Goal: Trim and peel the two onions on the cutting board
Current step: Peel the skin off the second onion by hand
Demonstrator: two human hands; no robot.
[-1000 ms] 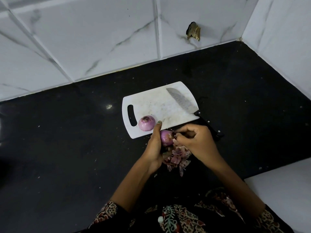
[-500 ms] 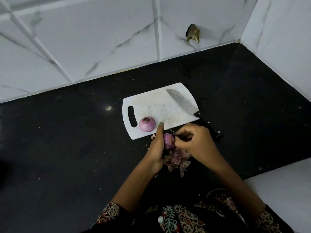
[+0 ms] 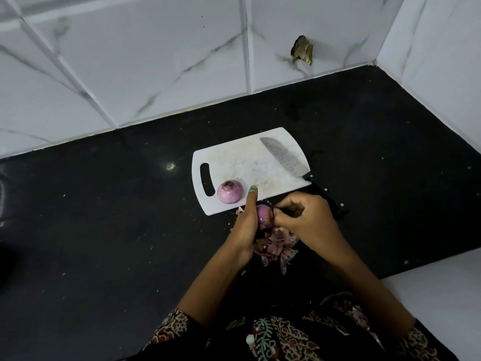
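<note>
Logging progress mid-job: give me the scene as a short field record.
left hand: holds held onion
right hand: pinches at held onion's skin
held onion: off the board, above the peels
board onion: on board, near its handle slot
knife: blade on board, handle off its edge
peels: piled on counter

Both forearms reach forward from patterned sleeves at the bottom of the view and converge toward the middle. The left hand [image 3: 246, 225] is turned on its edge, thumb stretched straight ahead with a green-painted nail at its tip, while its fingers curl around a small onion [image 3: 265, 216] from below. The right hand [image 3: 305, 220] sits just beside it, back upward, knuckles bent, its fingers [image 3: 282, 204] curled inward and pinching at the onion's top.
</note>
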